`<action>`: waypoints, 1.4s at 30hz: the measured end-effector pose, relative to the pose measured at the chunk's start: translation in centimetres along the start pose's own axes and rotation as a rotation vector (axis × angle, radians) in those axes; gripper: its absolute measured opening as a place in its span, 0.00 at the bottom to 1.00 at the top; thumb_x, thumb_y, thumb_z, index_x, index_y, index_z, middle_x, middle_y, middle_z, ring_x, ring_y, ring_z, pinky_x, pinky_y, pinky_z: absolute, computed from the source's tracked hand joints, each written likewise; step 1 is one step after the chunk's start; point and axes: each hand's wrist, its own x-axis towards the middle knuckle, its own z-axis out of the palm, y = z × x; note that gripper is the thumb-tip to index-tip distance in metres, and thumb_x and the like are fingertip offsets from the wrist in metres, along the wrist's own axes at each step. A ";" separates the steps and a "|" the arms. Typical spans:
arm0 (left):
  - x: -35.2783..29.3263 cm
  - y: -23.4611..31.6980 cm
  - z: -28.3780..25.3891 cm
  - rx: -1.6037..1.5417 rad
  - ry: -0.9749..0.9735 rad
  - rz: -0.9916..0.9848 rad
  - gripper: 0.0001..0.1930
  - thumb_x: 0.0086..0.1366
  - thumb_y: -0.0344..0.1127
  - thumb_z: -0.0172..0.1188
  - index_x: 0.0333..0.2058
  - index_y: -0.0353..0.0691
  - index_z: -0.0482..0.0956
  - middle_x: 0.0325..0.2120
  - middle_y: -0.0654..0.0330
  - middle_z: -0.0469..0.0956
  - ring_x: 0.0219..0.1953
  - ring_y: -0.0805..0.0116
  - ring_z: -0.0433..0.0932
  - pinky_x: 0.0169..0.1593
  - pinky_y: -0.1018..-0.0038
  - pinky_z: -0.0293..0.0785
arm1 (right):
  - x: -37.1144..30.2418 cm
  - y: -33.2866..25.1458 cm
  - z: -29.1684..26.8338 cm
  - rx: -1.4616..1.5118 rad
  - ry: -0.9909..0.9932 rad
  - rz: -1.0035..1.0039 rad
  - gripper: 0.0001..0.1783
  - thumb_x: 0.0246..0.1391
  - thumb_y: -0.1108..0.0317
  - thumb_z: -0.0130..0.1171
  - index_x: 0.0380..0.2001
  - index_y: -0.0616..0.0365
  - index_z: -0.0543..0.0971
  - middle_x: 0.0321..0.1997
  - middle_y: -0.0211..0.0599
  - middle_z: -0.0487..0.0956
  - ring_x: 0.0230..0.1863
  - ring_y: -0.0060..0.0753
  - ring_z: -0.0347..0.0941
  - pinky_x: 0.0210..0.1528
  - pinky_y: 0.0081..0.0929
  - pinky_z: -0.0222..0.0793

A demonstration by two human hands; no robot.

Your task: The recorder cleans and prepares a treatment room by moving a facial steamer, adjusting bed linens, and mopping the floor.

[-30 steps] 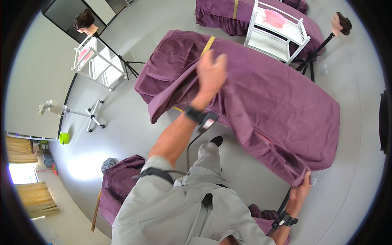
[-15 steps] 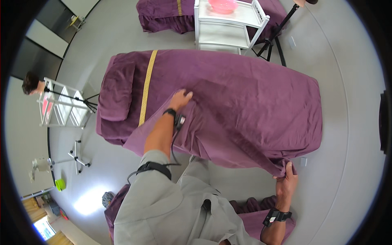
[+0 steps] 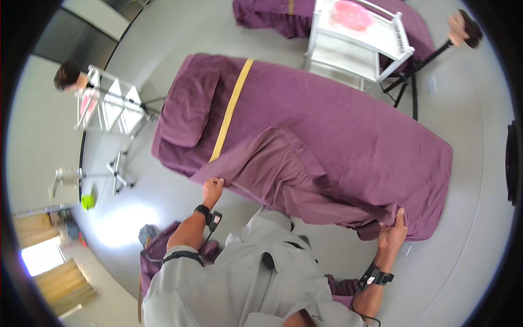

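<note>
Done: the purple cover lies over most of the bed, with the pillow and yellow band at the head end.
Left: 1 near flap is folded back and rumpled along the near edge, judged not yet smoothed.
Left hand: closed, pinching the flap's corner.
Right hand: closed on the cover's hem near the foot end.

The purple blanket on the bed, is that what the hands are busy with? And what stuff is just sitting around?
In use:
left hand gripping the purple blanket
right hand gripping its other end
bed

Just sitting around:
pillow
yellow band
white cart with pink bowl
second white cart
</note>
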 end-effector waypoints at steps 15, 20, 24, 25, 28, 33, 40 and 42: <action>7.8 -15.0 7.4 -1.643 0.142 -0.645 0.35 0.68 0.63 0.46 0.57 0.36 0.65 0.48 0.49 0.73 0.45 0.51 0.76 0.49 0.53 0.77 | -0.9 0.2 -0.1 -0.131 -0.138 0.001 0.10 0.67 0.60 0.51 0.39 0.53 0.77 0.34 0.29 0.81 0.30 0.25 0.78 0.26 0.22 0.69; 8.8 -19.0 2.6 -1.434 0.330 -0.692 0.19 0.66 0.43 0.58 0.49 0.36 0.73 0.43 0.53 0.77 0.42 0.56 0.78 0.47 0.57 0.77 | 1.4 1.1 -3.7 -0.104 -0.289 0.038 0.21 0.64 0.58 0.54 0.51 0.65 0.73 0.46 0.42 0.79 0.45 0.40 0.77 0.40 0.37 0.74; 6.2 -14.3 -2.0 -0.762 0.525 -0.423 0.15 0.64 0.40 0.57 0.41 0.33 0.77 0.37 0.54 0.79 0.38 0.62 0.78 0.41 0.64 0.75 | 0.3 0.8 -3.8 -0.100 -0.206 0.015 0.19 0.64 0.58 0.55 0.49 0.62 0.74 0.45 0.39 0.79 0.42 0.37 0.77 0.34 0.34 0.73; 5.8 -12.8 -4.2 -0.712 0.592 -0.339 0.14 0.63 0.39 0.57 0.39 0.32 0.78 0.35 0.55 0.80 0.37 0.63 0.78 0.40 0.66 0.75 | 0.2 0.8 -3.9 -0.096 -0.210 0.023 0.19 0.63 0.58 0.56 0.48 0.61 0.75 0.44 0.39 0.80 0.42 0.37 0.77 0.34 0.33 0.73; 6.1 -5.1 -10.6 -0.980 0.818 -0.090 0.14 0.62 0.38 0.55 0.29 0.30 0.81 0.27 0.57 0.80 0.31 0.68 0.76 0.35 0.68 0.72 | 0.4 0.9 -4.7 -0.083 -0.230 -0.014 0.19 0.63 0.57 0.56 0.48 0.61 0.75 0.44 0.37 0.79 0.40 0.35 0.77 0.32 0.32 0.71; 11.5 5.3 -12.8 -0.482 0.934 0.146 0.16 0.64 0.41 0.53 0.30 0.33 0.80 0.23 0.47 0.79 0.25 0.58 0.78 0.34 0.64 0.71 | -0.4 1.0 -4.1 -0.050 -0.151 0.011 0.19 0.64 0.58 0.56 0.48 0.62 0.75 0.43 0.38 0.79 0.38 0.35 0.76 0.31 0.33 0.70; 11.7 5.3 -0.1 0.253 0.112 0.315 0.30 0.59 0.59 0.57 0.48 0.36 0.77 0.51 0.42 0.75 0.54 0.38 0.72 0.57 0.52 0.69 | -1.3 1.2 -3.6 -0.040 -0.139 0.022 0.10 0.66 0.60 0.52 0.41 0.54 0.77 0.35 0.30 0.81 0.31 0.28 0.77 0.24 0.27 0.68; 10.7 6.9 0.6 0.373 0.075 0.303 0.31 0.59 0.60 0.58 0.48 0.36 0.77 0.48 0.43 0.76 0.53 0.40 0.73 0.56 0.53 0.70 | -2.2 0.9 -3.2 -0.083 -0.103 0.012 0.11 0.66 0.60 0.52 0.40 0.54 0.77 0.35 0.31 0.80 0.31 0.29 0.77 0.24 0.28 0.68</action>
